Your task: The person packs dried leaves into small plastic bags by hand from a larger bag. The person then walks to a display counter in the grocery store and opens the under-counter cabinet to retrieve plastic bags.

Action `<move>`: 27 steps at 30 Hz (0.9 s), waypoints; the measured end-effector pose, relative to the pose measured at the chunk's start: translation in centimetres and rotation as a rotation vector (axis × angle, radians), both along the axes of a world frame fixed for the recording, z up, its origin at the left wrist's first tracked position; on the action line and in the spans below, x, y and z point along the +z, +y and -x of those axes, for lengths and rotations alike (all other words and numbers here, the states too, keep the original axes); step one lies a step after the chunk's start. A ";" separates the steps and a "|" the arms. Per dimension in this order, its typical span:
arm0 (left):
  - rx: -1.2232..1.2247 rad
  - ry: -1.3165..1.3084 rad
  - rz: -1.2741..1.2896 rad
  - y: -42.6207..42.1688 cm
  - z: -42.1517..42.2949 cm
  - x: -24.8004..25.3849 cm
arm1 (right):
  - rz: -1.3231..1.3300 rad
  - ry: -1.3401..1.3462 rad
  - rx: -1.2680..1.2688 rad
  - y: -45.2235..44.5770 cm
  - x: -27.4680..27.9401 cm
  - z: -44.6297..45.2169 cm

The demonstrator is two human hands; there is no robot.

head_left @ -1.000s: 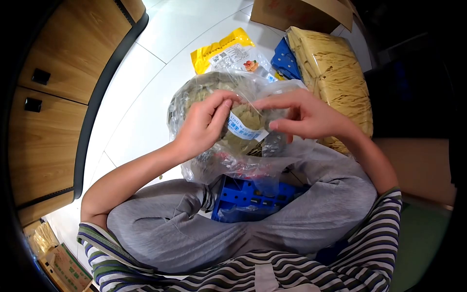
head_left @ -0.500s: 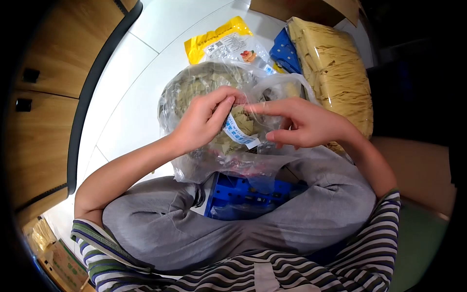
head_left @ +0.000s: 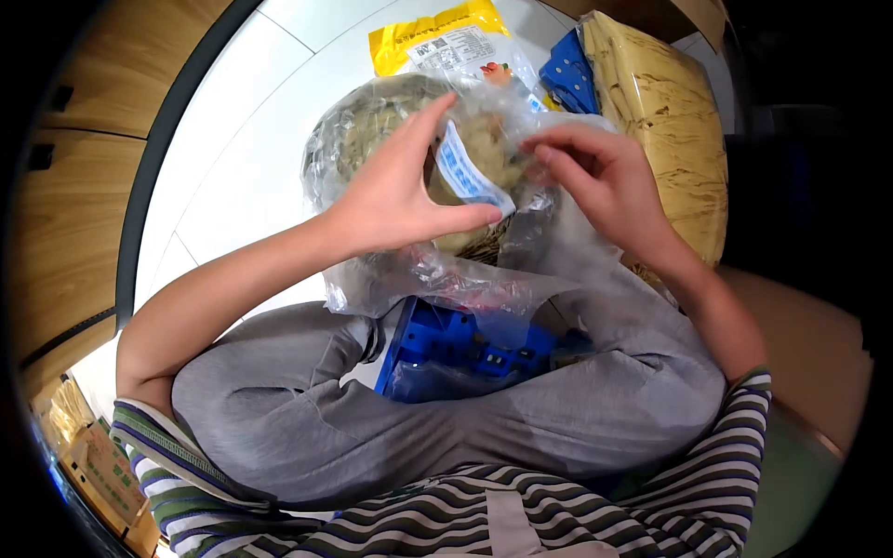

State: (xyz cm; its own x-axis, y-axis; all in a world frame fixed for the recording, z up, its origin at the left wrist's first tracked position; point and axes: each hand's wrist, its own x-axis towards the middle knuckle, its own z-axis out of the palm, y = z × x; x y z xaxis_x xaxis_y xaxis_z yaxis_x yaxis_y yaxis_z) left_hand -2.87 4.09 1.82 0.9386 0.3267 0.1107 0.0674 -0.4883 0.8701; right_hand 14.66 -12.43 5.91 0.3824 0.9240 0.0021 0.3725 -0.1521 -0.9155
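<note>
A clear plastic bag (head_left: 344, 139) full of greenish-brown dried leaves rests on the floor in front of my crossed legs. My left hand (head_left: 409, 186) is spread over its opening, thumb and fingers wide apart around a white label with blue print (head_left: 465, 172). The thumb tip is at the label's lower end. At the bag's right side, my right hand (head_left: 600, 181) has thumb and index finger pinched together by the crumpled clear plastic. Blur hides exactly what lies between those fingertips.
A yellow and clear packet (head_left: 446, 42) lies beyond the bag, beside a blue dotted item (head_left: 569, 74). A large wrapped tan bundle (head_left: 660, 130) is at the right. Between my legs sits a blue plastic crate (head_left: 446, 349). Wooden cabinets (head_left: 84, 205) stand at the left.
My left hand has gone from a pinch to spread fingers around the label. My right hand, earlier reaching with its index finger, has moved right and closed its fingertips.
</note>
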 end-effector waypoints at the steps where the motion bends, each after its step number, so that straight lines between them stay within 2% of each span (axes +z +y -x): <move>1: 0.028 0.001 -0.120 -0.4 -0.3 0.1 | -0.036 -0.038 -0.015 0.4 0.1 0.3; 3: 0.078 0.036 -0.265 -0.7 -0.7 0.2 | -0.079 -0.136 -0.032 1.5 0.4 1.0; 7: 0.153 0.050 -0.239 -0.1 -0.6 0.1 | -0.091 -0.196 0.029 2.7 1.5 1.8; 10: 0.126 0.062 -0.185 0.8 0.6 -0.3 | -0.097 -0.014 0.213 2.6 1.6 2.0; 11: 0.105 0.069 -0.145 1.0 1.2 -0.5 | -0.111 -0.043 0.260 2.4 1.9 2.1; 14: 0.019 0.085 -0.053 1.4 2.9 -1.8 | -0.139 0.207 0.049 1.7 1.3 1.9; 15: -0.011 0.089 -0.015 1.2 3.5 -1.9 | -0.049 0.188 0.005 1.5 0.2 0.7; 18: -0.196 0.165 0.035 1.1 4.7 -2.4 | 0.318 -0.227 0.330 0.3 -5.5 -2.0; 20: -0.308 0.118 -0.010 0.4 5.0 -2.5 | 0.265 -0.550 0.644 -1.1 -10.2 -2.1; 22: -0.425 0.092 -0.037 -0.4 5.3 -3.5 | 0.286 -0.690 0.766 -1.9 -12.6 -1.1; 27: -0.551 0.259 -0.106 -1.2 6.2 -4.6 | 0.229 -0.975 0.914 -0.9 -17.4 -0.5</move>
